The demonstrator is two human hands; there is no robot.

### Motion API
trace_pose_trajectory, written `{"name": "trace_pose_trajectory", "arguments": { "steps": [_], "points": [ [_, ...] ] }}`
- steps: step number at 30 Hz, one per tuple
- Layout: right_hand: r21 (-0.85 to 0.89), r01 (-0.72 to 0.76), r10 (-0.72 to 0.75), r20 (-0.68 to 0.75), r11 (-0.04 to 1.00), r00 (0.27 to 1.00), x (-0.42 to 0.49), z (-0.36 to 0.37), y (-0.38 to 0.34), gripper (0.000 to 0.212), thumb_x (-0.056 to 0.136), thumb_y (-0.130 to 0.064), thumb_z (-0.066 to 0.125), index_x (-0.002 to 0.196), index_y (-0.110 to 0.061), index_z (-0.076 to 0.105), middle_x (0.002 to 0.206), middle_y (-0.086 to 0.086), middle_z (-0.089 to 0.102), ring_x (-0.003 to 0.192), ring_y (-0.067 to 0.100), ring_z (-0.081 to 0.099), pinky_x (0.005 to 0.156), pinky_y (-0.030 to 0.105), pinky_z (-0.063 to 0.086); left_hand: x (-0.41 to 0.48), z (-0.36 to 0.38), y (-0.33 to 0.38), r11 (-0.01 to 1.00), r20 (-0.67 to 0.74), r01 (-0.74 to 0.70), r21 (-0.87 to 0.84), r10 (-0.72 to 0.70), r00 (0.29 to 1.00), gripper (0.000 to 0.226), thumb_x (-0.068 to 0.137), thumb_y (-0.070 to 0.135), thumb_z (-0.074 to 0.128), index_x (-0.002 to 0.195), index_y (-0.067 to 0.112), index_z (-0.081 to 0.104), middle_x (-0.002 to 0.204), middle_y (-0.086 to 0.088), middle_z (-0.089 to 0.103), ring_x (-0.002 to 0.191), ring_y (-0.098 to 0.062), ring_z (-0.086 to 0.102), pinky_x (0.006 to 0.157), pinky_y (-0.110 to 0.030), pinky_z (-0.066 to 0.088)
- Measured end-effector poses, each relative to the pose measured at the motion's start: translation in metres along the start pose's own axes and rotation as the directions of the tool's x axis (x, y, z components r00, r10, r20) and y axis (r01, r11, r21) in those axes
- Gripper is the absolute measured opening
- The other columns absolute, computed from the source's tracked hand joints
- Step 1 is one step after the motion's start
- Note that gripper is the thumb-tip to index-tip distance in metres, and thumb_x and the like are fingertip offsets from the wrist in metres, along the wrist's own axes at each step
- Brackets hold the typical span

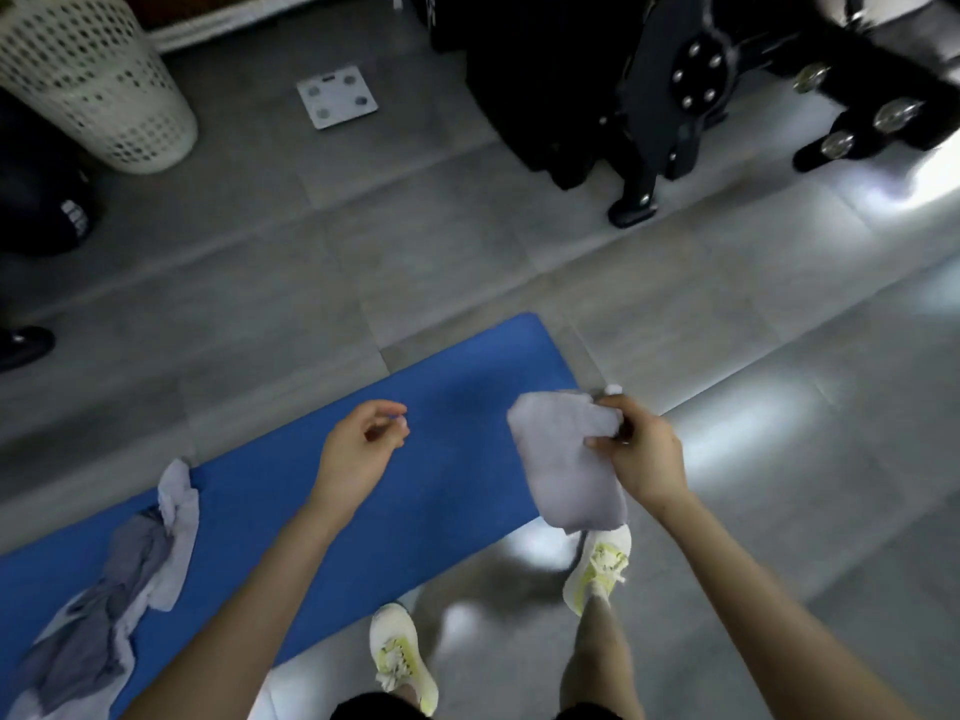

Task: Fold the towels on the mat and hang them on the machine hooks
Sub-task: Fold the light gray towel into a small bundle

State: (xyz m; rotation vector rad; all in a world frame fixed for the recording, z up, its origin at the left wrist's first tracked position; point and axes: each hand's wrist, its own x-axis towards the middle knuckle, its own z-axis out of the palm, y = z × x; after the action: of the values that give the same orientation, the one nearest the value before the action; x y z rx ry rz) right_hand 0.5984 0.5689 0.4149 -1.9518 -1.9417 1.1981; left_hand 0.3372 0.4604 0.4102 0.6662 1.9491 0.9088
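— Talk me through it. What have you got?
— A folded towel (566,459), pale grey, gripped at its top edge by my right hand (641,452), thumb on the near face, fingers curled over the top. It hangs off the floor, over the right end of the blue mat (457,387), so the folds drop straight instead of spilling open.
— And the other hand?
— My left hand (358,449) is empty, fingers loosely curled, hovering above the mat. I reckon it's free to steady the bundle if a layer slips.
— More to do down there?
— Yes. A crumpled heap of towels (119,579) lies at the mat's left end, unfolded, grey and white tangled together.
— Where's this one headed?
— The black machine (649,106) stands ahead across the tiles (363,241), well apart from me. Its hooks I can't make out; that part is dark and blurred. My guess: walk it over, then drape it one-handed, keeping the grip high.
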Motion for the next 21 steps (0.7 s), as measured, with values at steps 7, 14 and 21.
{"name": "trace_pose_trajectory", "arguments": {
  "steps": [7, 14, 21],
  "points": [
    [-0.055, 0.149, -0.145, 0.080, 0.987, 0.986, 0.068, -0.129, 0.007, 0.033, 0.086, -0.015, 0.059, 0.117, -0.029, 0.059, 0.098, -0.001, 0.068, 0.098, 0.022, 0.062, 0.069, 0.022, 0.034, -0.005, 0.057, 0.072, 0.990, -0.191, 0.098, -0.097, -0.116, 0.975, 0.015, 0.091, 0.008, 0.055, 0.090, 0.022, 0.061, 0.089, -0.007, 0.066, 0.081, -0.022, 0.062, 0.091, -0.039, 0.048],
    [-0.190, 0.373, -0.356, 0.115, 0.908, 0.927, 0.172, -0.198, -0.034, 0.040, 0.086, -0.011, 0.061, 0.124, -0.024, 0.058, 0.117, 0.006, 0.064, 0.108, 0.024, 0.058, 0.074, 0.022, 0.036, 0.033, 0.082, 0.136, 0.973, -0.333, 0.096, -0.210, -0.164, 0.929, 0.014, 0.092, 0.004, 0.051, 0.095, 0.013, 0.061, 0.084, -0.007, 0.064, 0.080, -0.020, 0.060, 0.084, -0.031, 0.047],
    [-0.232, 0.519, -0.487, 0.183, 0.823, 0.854, 0.282, -0.187, -0.122, 0.037, 0.086, -0.013, 0.062, 0.121, -0.023, 0.059, 0.107, 0.006, 0.065, 0.101, 0.027, 0.059, 0.069, 0.027, 0.036, 0.138, 0.042, 0.164, 0.956, -0.444, 0.083, -0.280, -0.206, 0.872, 0.015, 0.092, -0.001, 0.050, 0.098, 0.008, 0.060, 0.079, -0.006, 0.061, 0.071, -0.016, 0.057, 0.073, -0.026, 0.046]
  ]
}}
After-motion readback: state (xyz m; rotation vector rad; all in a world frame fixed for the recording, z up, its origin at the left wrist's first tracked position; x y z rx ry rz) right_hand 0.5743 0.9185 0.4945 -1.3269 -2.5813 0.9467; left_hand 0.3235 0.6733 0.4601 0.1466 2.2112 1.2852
